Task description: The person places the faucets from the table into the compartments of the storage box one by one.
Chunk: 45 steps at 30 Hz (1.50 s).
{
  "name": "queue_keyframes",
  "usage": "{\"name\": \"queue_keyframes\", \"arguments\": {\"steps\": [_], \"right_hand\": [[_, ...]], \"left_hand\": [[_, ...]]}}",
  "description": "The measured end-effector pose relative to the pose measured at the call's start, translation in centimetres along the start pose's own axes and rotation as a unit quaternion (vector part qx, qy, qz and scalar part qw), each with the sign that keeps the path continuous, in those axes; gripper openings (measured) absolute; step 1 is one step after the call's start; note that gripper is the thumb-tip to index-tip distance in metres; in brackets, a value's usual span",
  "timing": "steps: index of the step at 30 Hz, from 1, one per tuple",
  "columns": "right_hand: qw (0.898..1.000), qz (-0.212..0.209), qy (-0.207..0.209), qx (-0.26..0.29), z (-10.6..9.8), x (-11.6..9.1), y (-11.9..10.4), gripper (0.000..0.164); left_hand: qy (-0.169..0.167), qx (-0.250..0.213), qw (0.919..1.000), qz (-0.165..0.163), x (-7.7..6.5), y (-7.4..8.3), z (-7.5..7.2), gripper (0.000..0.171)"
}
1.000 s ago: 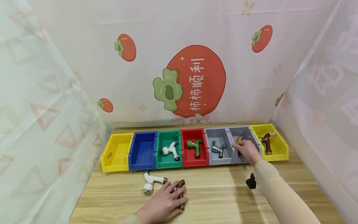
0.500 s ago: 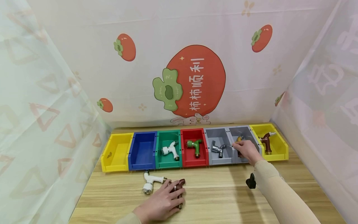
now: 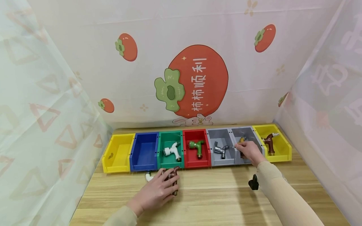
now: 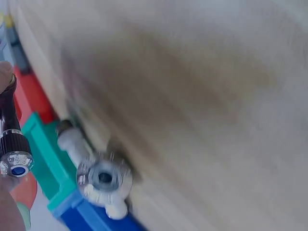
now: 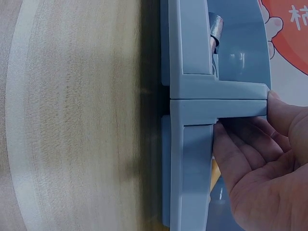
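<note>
My left hand grips a dark brown faucet, its spout showing past the fingers. The hand is over the tabletop and partly covers a white faucet in the head view; its round knob faces the left wrist camera. My right hand pinches the side wall where two grey bins meet, thumb on one side and fingers on the other. A yellowish faucet lies under that hand in the right grey bin, mostly hidden.
The bin row also has a yellow bin, blue bin, green bin with white faucet, red bin with green faucet, grey bin with chrome faucet and yellow bin with brown faucet. A black object is by the right wrist.
My left hand has moved left and toward the bins with the brown faucet, now covering most of the loose white faucet. My right hand stays at the grey bins.
</note>
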State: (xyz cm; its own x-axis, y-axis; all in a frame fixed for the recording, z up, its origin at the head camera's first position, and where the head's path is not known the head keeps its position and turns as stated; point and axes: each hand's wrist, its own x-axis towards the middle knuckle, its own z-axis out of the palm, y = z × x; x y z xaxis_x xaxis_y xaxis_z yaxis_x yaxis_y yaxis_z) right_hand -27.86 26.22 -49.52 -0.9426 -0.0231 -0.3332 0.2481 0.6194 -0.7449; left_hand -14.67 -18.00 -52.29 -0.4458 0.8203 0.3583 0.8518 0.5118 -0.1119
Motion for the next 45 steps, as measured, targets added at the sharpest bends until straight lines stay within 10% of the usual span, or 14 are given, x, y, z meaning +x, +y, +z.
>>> {"name": "queue_keyframes", "arguments": {"steps": [24,45], "right_hand": [[1.000,0.001,0.003,0.012,0.0,-0.1,0.0,0.056],[1.000,0.006,0.002,0.023,0.1,-0.1,0.1,0.057]], "left_hand": [[0.085,0.056,0.9940,-0.039,-3.3,-8.2,-2.6,0.042],[0.032,0.077,0.9912,-0.103,-4.3,-10.9,-2.0,0.045]]}}
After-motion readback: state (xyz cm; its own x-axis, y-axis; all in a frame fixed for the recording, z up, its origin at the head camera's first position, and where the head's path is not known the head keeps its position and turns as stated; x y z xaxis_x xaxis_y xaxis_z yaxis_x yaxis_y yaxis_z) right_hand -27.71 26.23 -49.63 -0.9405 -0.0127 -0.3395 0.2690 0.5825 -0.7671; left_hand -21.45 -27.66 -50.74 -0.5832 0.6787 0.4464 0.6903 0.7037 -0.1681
